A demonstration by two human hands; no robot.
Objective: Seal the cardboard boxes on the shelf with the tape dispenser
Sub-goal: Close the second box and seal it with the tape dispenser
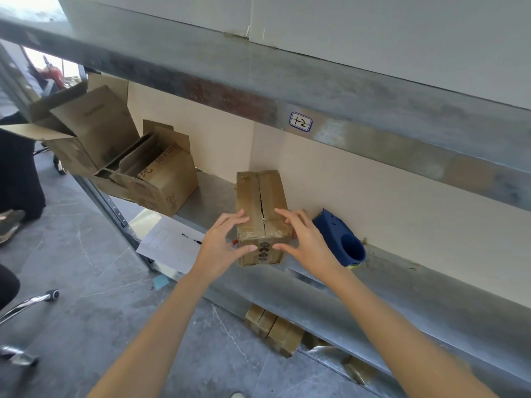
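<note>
A small brown cardboard box (260, 196) lies on the grey metal shelf (388, 285), its two top flaps meeting along a split centre seam. My left hand (222, 242) holds its near left corner, fingers on top and thumb on the front face. Over the near right corner my right hand (303, 239) holds it the same way. The blue tape dispenser (343, 238) lies on the shelf just right of the box, behind my right hand.
Two larger cardboard boxes (161, 173) (86, 130) with open flaps stand at the shelf's left end. A paper sheet (169, 242) hangs over the shelf edge. More taped boxes (273, 328) sit on the lower level. An upper shelf beam (316, 110) overhangs. A person's legs (17, 179) stand at left.
</note>
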